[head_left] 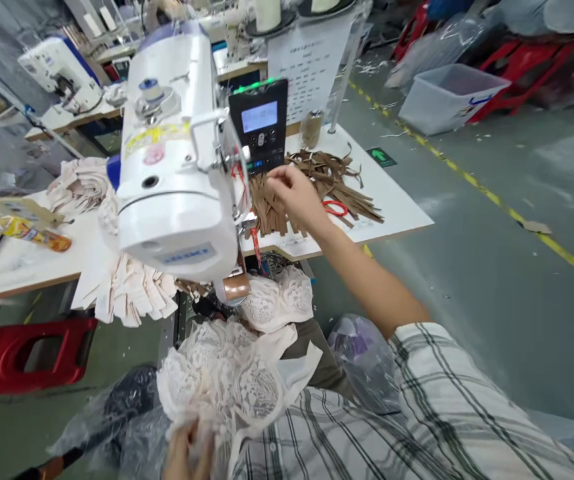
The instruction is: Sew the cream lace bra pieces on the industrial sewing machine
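Note:
My left hand (189, 453), smeared by motion at the bottom edge, grips the lower edge of a pale lace bra (257, 393). That bra lies with more cream lace in a heap on my lap. Over a pile of brown fabric strips (337, 180) on the table, my right hand (294, 193) has its thumb and fingers pinched together. Whether a strip is between them I cannot make out. A white sewing machine (177, 160) stands left of that hand. Below its head, another lace bra (281, 300) hangs near the table edge.
Red-handled scissors (335, 208) lie among the strips. A control panel (260, 123) and a thread spool (311, 129) stand behind. Pale fabric pieces (134, 290) hang over the table's left edge, near an orange bottle (37, 235). A red stool (31, 357) is at the left.

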### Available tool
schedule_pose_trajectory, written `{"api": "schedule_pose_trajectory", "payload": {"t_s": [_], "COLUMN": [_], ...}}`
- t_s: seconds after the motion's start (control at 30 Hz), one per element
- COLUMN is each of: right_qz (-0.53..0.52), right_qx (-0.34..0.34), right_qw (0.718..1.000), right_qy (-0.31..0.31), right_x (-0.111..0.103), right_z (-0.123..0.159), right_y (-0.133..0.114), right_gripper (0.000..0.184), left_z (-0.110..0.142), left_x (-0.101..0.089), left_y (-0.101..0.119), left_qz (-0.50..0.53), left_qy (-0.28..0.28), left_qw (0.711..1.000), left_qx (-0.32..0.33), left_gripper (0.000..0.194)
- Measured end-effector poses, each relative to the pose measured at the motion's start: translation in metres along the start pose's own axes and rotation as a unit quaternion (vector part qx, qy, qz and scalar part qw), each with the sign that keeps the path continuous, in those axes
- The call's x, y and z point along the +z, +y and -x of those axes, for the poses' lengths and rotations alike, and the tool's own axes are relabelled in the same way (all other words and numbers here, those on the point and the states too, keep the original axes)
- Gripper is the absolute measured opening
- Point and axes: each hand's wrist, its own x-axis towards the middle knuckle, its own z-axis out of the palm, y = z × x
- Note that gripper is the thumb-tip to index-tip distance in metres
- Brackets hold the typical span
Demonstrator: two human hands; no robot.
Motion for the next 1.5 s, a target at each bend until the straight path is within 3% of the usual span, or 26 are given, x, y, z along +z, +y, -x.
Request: {"api": "schedule_pose_trajectory", "payload": {"t_s": [0.07,0.2,0.3,0.43,0.53,0.7,0.83,1.0,1.17,1.3,1.4,1.5], "right_qz": [-0.014,-0.072,-0.098,-0.104,-0.128,-0.152,-0.133,-0.118,0.003,0.044,0.047,0.055], "right_qx": [0.004,0.05,0.081,0.114,0.136,0.166,0.163,0.138,0.021,-0.038,-0.061,-0.053], "right_qw": [1.0,0.982,0.969,0.968,0.963,0.956,0.96,0.966,0.988,0.987,0.987,0.989], "right_qy": [-0.024,-0.169,-0.214,-0.198,-0.195,-0.188,-0.186,-0.184,-0.155,-0.148,-0.138,-0.126], "right_x": [0.002,0.014,0.026,0.039,0.045,0.049,0.046,0.042,0.038,0.038,0.035,0.024], "right_z": [0.011,0.069,0.104,0.114,0.111,0.112,0.113,0.113,0.113,0.112,0.114,0.114], "right_y": [-0.006,-0.012,-0.016,-0.026,-0.029,-0.026,-0.025,-0.025,-0.03,-0.032,-0.03,-0.021], "right_gripper": [0.019,0.029,0.032,0.029,0.025,0.022,0.024,0.025,0.019,0.017,0.017,0.021], "left_z": [-0.028,-0.113,-0.173,-0.215,-0.218,-0.211,-0.211,-0.22,-0.225,-0.219,-0.206,-0.183], "left_x": [-0.018,-0.034,-0.021,0.002,0.012,0.021,0.025,0.012,0.004,0.002,-0.009,-0.031], "left_y": [0.03,0.102,0.156,0.199,0.205,0.201,0.204,0.202,0.186,0.195,0.205,0.188], "left_qz": [0.013,0.039,0.061,0.082,0.101,0.051,0.041,0.02,-0.113,-0.216,-0.21,-0.128], "left_qy": [0.023,0.071,0.128,0.125,0.152,0.204,0.204,0.118,0.161,0.174,0.131,0.137], "left_qw": [0.999,0.989,0.966,0.963,0.959,0.952,0.951,0.966,0.93,0.902,0.905,0.919], "left_qx": [0.034,0.122,0.217,0.223,0.217,0.222,0.228,0.23,0.312,0.33,0.347,0.347], "left_gripper": [0.019,0.019,0.023,0.023,0.03,0.021,0.024,0.029,0.032,0.026,0.024,0.024]}}
